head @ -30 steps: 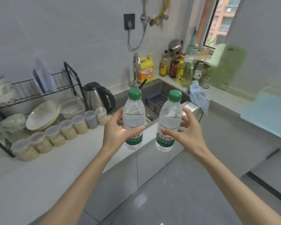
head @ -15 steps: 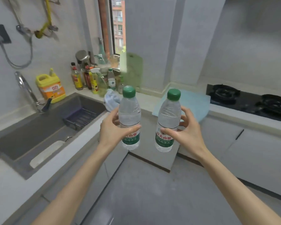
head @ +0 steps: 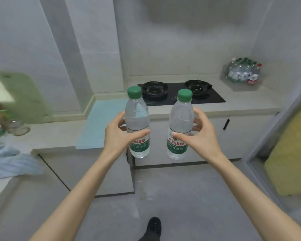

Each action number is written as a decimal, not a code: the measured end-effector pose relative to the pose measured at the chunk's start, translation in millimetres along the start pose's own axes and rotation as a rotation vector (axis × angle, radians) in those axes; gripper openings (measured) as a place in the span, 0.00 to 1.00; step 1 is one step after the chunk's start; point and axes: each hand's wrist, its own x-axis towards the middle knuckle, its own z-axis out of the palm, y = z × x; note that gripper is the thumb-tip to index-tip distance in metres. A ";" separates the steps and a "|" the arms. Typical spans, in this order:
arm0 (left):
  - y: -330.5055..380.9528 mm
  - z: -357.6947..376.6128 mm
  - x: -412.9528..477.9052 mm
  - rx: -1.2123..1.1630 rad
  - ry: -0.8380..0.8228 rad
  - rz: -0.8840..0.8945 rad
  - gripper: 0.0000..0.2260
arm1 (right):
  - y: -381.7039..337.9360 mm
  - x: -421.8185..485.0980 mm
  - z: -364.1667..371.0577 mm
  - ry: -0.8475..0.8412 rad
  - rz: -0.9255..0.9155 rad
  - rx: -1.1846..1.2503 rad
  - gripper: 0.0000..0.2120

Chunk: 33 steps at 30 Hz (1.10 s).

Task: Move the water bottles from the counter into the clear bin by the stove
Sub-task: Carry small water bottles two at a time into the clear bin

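I carry two clear water bottles with green caps and green labels, both upright in front of me. My left hand [head: 119, 134] grips the left bottle [head: 137, 117] around its middle. My right hand [head: 198, 136] grips the right bottle [head: 180, 119] the same way. The clear bin [head: 241, 84] stands on the counter to the right of the black stove [head: 179, 93], far ahead of my hands. Several green-capped bottles and one red-capped bottle stand inside it.
A light blue mat [head: 102, 122] lies on the corner counter left of the stove. A green cutting board [head: 24, 94] leans at the far left, with a blue cloth [head: 9, 160] below it. Grey floor [head: 181, 197] stretches ahead; my shoe [head: 154, 226] shows below. A yellowish panel [head: 292, 153] stands at right.
My view has swung right from the sink side to the stove counter, so the clear bin has come into sight. Both hands keep the same hold on the bottles.
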 end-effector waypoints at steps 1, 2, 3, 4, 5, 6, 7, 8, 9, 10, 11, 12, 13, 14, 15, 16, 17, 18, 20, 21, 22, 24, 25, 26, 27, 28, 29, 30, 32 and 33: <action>-1.8 14.2 14.7 -0.007 -0.025 0.014 0.26 | 6.5 9.5 -8.2 0.025 0.009 -0.012 0.36; -4.6 33.1 34.1 -0.025 -0.059 0.026 0.26 | 16.0 22.0 -18.9 0.062 0.016 -0.025 0.36; -5.9 49.1 49.8 -0.039 -0.090 0.040 0.26 | 23.8 32.7 -27.3 0.094 0.027 -0.036 0.36; -7.4 68.3 69.0 -0.055 -0.124 0.051 0.26 | 33.1 47.1 -37.3 0.130 0.032 -0.047 0.37; -7.6 83.5 84.7 -0.067 -0.144 0.060 0.27 | 39.4 58.8 -45.5 0.162 0.035 -0.060 0.37; -7.6 96.9 98.2 -0.073 -0.167 0.070 0.28 | 45.3 69.0 -53.1 0.184 0.039 -0.067 0.38; -8.4 116.7 118.4 -0.084 -0.196 0.084 0.29 | 54.5 85.1 -64.8 0.215 0.046 -0.077 0.39; -8.3 131.8 134.0 -0.091 -0.222 0.100 0.30 | 61.0 97.5 -73.9 0.236 0.048 -0.084 0.39; -9.1 147.0 148.9 -0.105 -0.249 0.114 0.30 | 66.8 108.8 -82.2 0.249 0.053 -0.093 0.40; -8.3 165.3 166.5 -0.122 -0.281 0.122 0.29 | 74.4 122.8 -92.5 0.269 0.059 -0.101 0.40; -7.0 180.5 180.3 -0.141 -0.308 0.127 0.28 | 80.0 134.0 -100.8 0.289 0.064 -0.109 0.39; -4.8 200.8 198.3 -0.157 -0.339 0.129 0.27 | 87.3 148.8 -112.4 0.317 0.066 -0.116 0.39; -3.3 215.8 210.4 -0.165 -0.360 0.131 0.27 | 93.0 159.0 -121.4 0.339 0.077 -0.124 0.39; -1.4 237.3 226.9 -0.181 -0.385 0.133 0.26 | 101.8 173.4 -135.0 0.366 0.083 -0.120 0.38; -0.7 253.0 238.2 -0.189 -0.404 0.133 0.26 | 107.8 183.3 -145.3 0.386 0.095 -0.121 0.38; 0.9 273.3 252.2 -0.201 -0.423 0.130 0.25 | 116.3 196.7 -158.7 0.408 0.102 -0.119 0.38; 0.7 288.2 261.9 -0.199 -0.435 0.126 0.25 | 123.4 205.8 -169.6 0.425 0.113 -0.123 0.38; 1.8 309.3 275.0 -0.203 -0.447 0.127 0.26 | 133.3 218.9 -183.9 0.444 0.117 -0.121 0.38; 3.7 340.2 291.3 -0.204 -0.458 0.126 0.27 | 150.0 236.7 -205.6 0.468 0.130 -0.116 0.39; 4.2 362.5 301.9 -0.206 -0.463 0.125 0.27 | 162.2 248.6 -221.8 0.482 0.138 -0.113 0.39; 5.8 378.4 308.4 -0.205 -0.467 0.126 0.27 | 171.3 257.1 -233.2 0.486 0.141 -0.108 0.39; 8.5 412.9 322.9 -0.209 -0.472 0.128 0.27 | 189.6 276.5 -258.7 0.478 0.148 -0.102 0.39; 9.7 430.9 330.3 -0.211 -0.471 0.133 0.27 | 198.9 286.6 -272.0 0.469 0.149 -0.093 0.38; 11.6 454.4 339.4 -0.216 -0.466 0.132 0.27 | 210.8 299.8 -289.3 0.456 0.152 -0.088 0.37; 13.5 472.2 346.5 -0.213 -0.463 0.131 0.27 | 219.8 309.5 -302.0 0.439 0.160 -0.089 0.37; 17.3 496.2 354.4 -0.217 -0.454 0.126 0.26 | 230.3 322.3 -320.7 0.419 0.166 -0.096 0.37; 20.6 515.3 361.0 -0.223 -0.444 0.121 0.25 | 238.8 333.4 -336.1 0.399 0.168 -0.112 0.37; 23.9 532.8 367.2 -0.225 -0.431 0.117 0.24 | 245.6 344.3 -350.5 0.382 0.171 -0.117 0.37; 30.7 571.0 380.7 -0.235 -0.403 0.087 0.23 | 259.6 368.5 -381.7 0.346 0.175 -0.123 0.37; 34.3 592.7 388.8 -0.246 -0.389 0.073 0.23 | 267.9 382.6 -399.5 0.323 0.175 -0.120 0.37</action>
